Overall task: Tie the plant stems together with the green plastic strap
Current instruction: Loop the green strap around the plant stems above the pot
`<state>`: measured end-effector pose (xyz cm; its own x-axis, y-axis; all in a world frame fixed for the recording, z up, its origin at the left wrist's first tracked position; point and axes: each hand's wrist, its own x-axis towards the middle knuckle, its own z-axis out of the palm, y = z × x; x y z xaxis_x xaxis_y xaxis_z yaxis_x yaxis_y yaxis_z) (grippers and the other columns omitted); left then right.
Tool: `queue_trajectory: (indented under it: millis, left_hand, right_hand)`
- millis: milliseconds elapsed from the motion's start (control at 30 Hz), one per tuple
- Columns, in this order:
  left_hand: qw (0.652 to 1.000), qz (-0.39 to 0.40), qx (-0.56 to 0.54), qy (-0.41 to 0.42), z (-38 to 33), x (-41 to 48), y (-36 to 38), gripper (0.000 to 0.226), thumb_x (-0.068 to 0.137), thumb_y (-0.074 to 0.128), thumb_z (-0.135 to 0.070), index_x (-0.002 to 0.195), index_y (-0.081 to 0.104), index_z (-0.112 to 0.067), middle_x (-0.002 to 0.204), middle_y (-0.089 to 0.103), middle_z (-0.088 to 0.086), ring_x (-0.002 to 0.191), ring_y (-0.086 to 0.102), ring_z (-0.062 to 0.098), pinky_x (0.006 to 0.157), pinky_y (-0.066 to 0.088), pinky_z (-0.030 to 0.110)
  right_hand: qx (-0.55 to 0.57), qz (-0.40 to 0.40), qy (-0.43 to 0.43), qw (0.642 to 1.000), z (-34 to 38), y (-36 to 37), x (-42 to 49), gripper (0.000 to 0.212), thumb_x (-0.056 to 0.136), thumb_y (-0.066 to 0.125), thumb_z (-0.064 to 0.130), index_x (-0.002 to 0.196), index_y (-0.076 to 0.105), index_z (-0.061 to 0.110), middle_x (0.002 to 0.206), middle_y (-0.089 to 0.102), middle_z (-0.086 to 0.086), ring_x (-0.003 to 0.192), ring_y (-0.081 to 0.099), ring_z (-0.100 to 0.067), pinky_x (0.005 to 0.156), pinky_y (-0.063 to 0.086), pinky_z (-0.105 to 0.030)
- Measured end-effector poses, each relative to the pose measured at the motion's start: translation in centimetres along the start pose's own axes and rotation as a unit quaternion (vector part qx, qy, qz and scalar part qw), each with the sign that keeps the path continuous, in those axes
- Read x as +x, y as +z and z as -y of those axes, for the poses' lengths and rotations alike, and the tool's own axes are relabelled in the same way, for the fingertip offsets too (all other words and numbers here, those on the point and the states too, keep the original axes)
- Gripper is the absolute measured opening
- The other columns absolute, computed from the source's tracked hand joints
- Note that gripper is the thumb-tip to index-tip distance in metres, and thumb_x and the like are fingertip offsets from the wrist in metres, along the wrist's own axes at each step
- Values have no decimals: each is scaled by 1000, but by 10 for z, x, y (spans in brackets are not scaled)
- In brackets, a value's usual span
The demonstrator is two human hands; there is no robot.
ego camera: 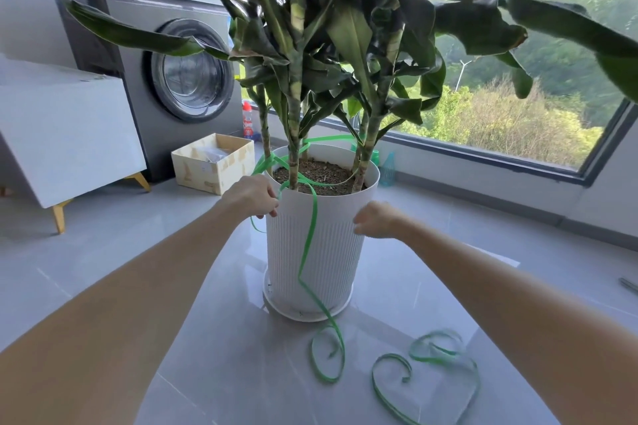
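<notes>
A tall leafy plant with several striped stems (294, 121) grows in a white ribbed pot (321, 245) on a saucer. A green plastic strap (308, 235) loops around the stems just above the soil, hangs down the pot's front and curls on the floor. My left hand (252, 197) is at the pot's left rim, fingers pinched on the strap with a short end hanging below. My right hand (378, 219) is beside the pot's right side, fingers curled; I see no strap in it.
A grey washing machine (179, 69) stands at the back left, a white cabinet (62, 134) on the left, an open cardboard box (214, 162) by the pot. Bottles (248, 121) and a low window sill (483, 162) lie behind. More strap coils (431, 355) lie on the grey tiles.
</notes>
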<state>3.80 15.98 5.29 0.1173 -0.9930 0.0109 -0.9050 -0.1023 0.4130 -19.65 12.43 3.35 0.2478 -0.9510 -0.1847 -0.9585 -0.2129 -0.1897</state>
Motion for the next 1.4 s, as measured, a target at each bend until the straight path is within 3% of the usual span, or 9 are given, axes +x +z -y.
queue_trajectory:
  millis: [133, 233, 467, 667, 800, 933, 1067, 1167, 1400]
  left_hand:
    - [1000, -18, -17, 5, 7, 4, 2, 13, 90, 58, -21, 87, 68, -15, 80, 70, -6, 61, 60, 6, 79, 54, 29]
    - [999, -21, -26, 11, 10, 7, 3, 10, 91, 58, -22, 86, 66, -16, 79, 70, -6, 60, 58, 5, 79, 53, 28]
    - [1000, -15, -4, 19, 16, 11, 4, 16, 90, 58, -22, 78, 67, -17, 86, 73, -5, 62, 59, 7, 79, 53, 30]
    - [996, -69, -59, 2, 11, 8, 0, 18, 92, 56, -25, 85, 72, -18, 83, 73, -10, 59, 63, 6, 77, 53, 26]
    - [991, -94, -99, -10, 1, 10, 5, 20, 94, 53, -22, 102, 71, -17, 94, 73, -9, 57, 61, 3, 75, 46, 21]
    - [988, -111, -104, -25, -6, 17, 13, 19, 93, 54, -19, 93, 72, -21, 100, 72, -5, 78, 68, 16, 83, 52, 29]
    - [990, -116, -77, -31, -12, 19, 21, 26, 92, 48, -14, 86, 70, -27, 98, 72, -4, 86, 67, 20, 77, 52, 30]
    - [988, -98, -115, -37, -12, 24, 29, 35, 93, 50, -12, 122, 62, -26, 95, 73, -3, 89, 67, 22, 82, 56, 37]
    - [950, -103, -290, -51, -13, 32, 39, 29, 94, 54, -14, 122, 62, -11, 89, 69, -3, 68, 63, 14, 64, 59, 33]
  right_hand:
    - [265, 23, -27, 964, 40, 3, 5, 33, 92, 56, 15, 123, 62, 7, 121, 61, -8, 88, 56, -12, 73, 47, -23]
    - [386, 45, 2, 922, 60, 9, 11, 34, 93, 56, 13, 126, 60, 18, 105, 53, 0, 86, 47, -11, 73, 37, -23]
    - [575, -11, 57, 816, 68, 11, 28, 15, 96, 52, 11, 83, 58, 6, 70, 57, -3, 59, 54, -13, 69, 49, -29]
    - [329, -185, -36, 925, 45, 5, 17, 21, 95, 54, 25, 113, 65, 25, 66, 53, 8, 57, 45, -12, 54, 38, -25]
    - [258, -234, -58, 936, 37, 5, 11, 22, 92, 56, 33, 102, 74, 26, 89, 74, 0, 65, 52, -15, 57, 41, -30]
    - [238, -208, -19, 949, 30, 2, 4, 22, 91, 56, 31, 91, 77, 24, 75, 70, -2, 57, 46, -15, 52, 31, -27]
    - [172, -165, 17, 971, 30, 9, 8, 25, 87, 51, 19, 87, 76, 21, 92, 72, 1, 77, 62, -24, 64, 50, -31]
    - [94, -122, 27, 988, 33, 15, 11, 24, 86, 49, 14, 97, 70, 20, 106, 66, -4, 96, 62, -30, 80, 51, -33]
    - [94, -195, 39, 975, 58, 9, 28, 33, 84, 52, 10, 116, 44, 11, 106, 63, -12, 105, 56, -31, 78, 42, -37]
